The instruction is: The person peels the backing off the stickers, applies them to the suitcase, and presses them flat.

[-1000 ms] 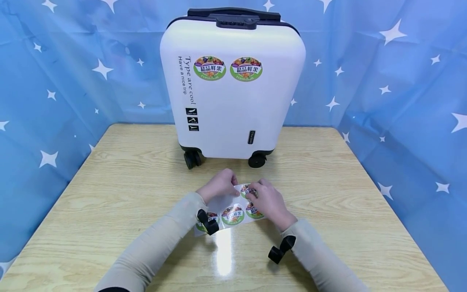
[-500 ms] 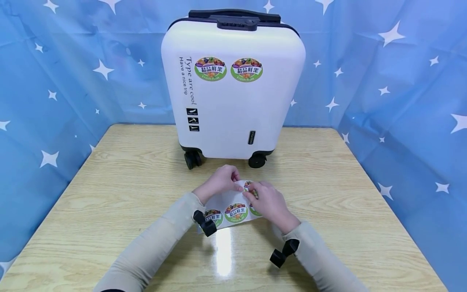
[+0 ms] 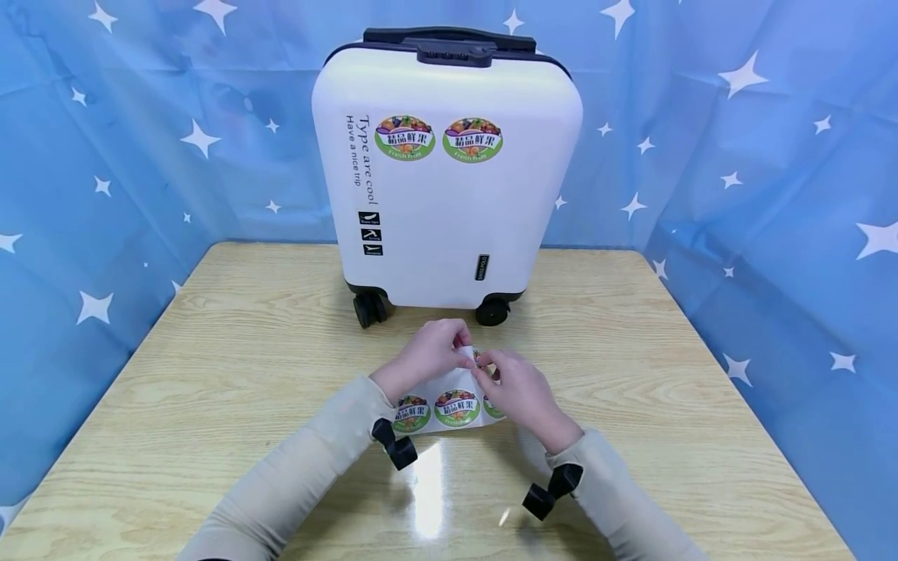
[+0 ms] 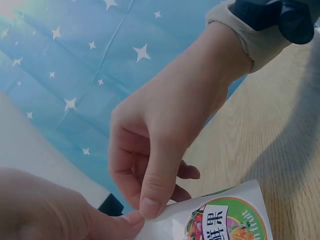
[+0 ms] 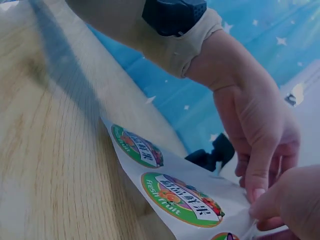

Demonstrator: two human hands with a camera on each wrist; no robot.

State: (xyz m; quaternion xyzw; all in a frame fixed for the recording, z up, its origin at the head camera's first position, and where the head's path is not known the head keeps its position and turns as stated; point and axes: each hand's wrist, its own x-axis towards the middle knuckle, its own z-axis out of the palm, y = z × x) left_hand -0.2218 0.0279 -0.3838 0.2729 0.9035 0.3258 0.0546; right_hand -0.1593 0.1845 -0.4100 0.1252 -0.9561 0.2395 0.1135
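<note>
A white sheet of oval fruit stickers (image 3: 457, 409) is lifted off the table at its near edge, below the suitcase. My left hand (image 3: 428, 354) pinches its far edge between thumb and fingers. Close beside it, my right hand (image 3: 522, 389) pinches the sheet near a sticker at the far right corner, thumb and forefinger curled. In the left wrist view the thumbs of the left hand (image 4: 50, 210) and right hand (image 4: 160, 135) nearly meet at the sheet's edge. Fingers hide part of that corner sticker, so I cannot tell how far it is loosened.
A white suitcase (image 3: 449, 202) stands upright on black wheels at the back of the wooden table (image 3: 245, 374). Two fruit stickers (image 3: 404, 139) are on its upper front. Blue star-patterned cloth (image 3: 758, 156) surrounds the table.
Both hands have shifted slightly right and closer together at the sheet's far corner. The sheet has moved a little right, its far edge now bent up between the fingers.
</note>
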